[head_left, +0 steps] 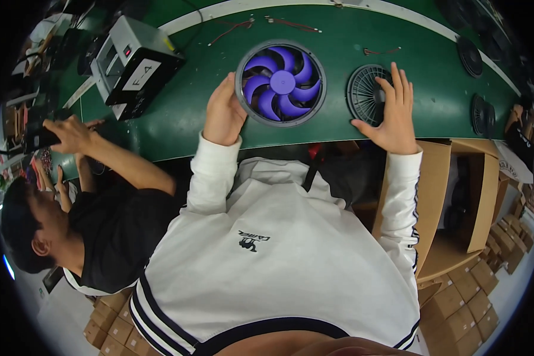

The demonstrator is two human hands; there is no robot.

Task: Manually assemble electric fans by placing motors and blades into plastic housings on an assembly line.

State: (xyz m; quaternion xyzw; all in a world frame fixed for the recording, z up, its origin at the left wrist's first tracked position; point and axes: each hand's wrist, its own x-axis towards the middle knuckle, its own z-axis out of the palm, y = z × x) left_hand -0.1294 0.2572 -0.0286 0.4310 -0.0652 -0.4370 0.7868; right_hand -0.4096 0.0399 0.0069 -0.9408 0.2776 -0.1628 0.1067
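Observation:
My left hand (224,111) grips the left rim of a round fan (283,83) with purple blades in a dark grey ring, its face turned up toward me. The thumb and fingers close on the ring's edge, partly behind it. To the right, my right hand (396,113) is spread open over the right side of a round black fan grille (365,95) lying on the green table. Its fingers cover part of the grille; whether they touch it I cannot tell. Nothing is held in that hand.
Thin red wire leads (293,25) lie toward the table's far side. A grey-and-black machine (139,65) stands at left, beside a co-worker in a black shirt (124,231). More black fans (470,57) sit at far right. An open cardboard box (436,202) stands below the table edge.

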